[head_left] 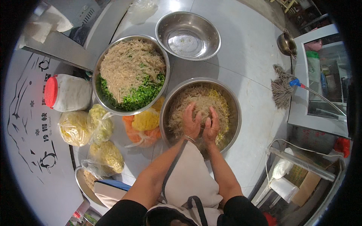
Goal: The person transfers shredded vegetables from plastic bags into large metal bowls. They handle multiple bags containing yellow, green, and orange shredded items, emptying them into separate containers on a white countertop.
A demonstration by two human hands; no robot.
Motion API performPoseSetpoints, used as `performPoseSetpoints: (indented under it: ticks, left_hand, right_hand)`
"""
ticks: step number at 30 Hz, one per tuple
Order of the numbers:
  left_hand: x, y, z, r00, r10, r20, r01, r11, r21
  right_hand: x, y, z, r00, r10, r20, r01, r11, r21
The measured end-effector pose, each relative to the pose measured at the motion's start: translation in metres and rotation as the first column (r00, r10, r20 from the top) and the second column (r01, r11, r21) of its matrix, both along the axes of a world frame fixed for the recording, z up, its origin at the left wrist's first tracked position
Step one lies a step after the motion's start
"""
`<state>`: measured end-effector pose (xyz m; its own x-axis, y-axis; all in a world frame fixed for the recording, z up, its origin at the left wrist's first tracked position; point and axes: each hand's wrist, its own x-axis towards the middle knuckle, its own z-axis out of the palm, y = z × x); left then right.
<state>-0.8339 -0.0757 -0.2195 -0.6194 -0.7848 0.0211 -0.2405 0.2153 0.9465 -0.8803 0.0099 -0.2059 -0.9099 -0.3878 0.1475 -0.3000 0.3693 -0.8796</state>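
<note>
My left hand (191,121) and my right hand (211,128) are in a stainless steel bowl (237,113), cupped close together on a clump of pale translucent cut noodles (181,104). Both thumbs point inward. Their lower edges are partly sunk in the food, so the palms are hidden. Yellow shreds (223,104) show along the bowl's right side. To the upper left stands a second steel bowl (96,82) with similar noodles (130,65) piled over chopped green leaves (141,97). A thin band circles my left wrist.
Beyond is a steel basin (188,39) with a few scraps. Plastic bags of yellow shreds (74,128) and orange shreds (141,135) sit left, beside a red-lidded white tub (72,92). A mop (282,84) leans right. Another bowl (80,178) is lower left.
</note>
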Motion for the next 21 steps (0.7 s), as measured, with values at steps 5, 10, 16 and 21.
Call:
performPoseSetpoints:
  ticks: [5,10,16,21]
  left_hand:
    - [-0.009,0.018,0.027,0.977,0.043,-0.209,0.037,0.93,0.365]
    - [-0.003,0.029,0.04,0.969,0.119,-0.215,0.021,0.831,0.555]
    - [0.006,-0.003,0.077,0.951,0.172,-0.256,-0.032,0.881,0.473]
    - [0.015,-0.111,0.122,0.859,0.357,-0.368,-0.207,0.898,0.389]
  right_hand:
    - [0.016,-0.019,0.013,0.858,-0.136,0.496,0.349,0.862,-0.367]
    - [0.015,-0.003,0.02,0.771,-0.134,0.623,0.425,0.836,-0.346]
    - [0.022,-0.037,0.055,0.801,0.056,0.596,0.363,0.747,-0.558]
    - [0.013,-0.152,0.131,0.978,0.21,-0.005,-0.197,0.91,-0.365]
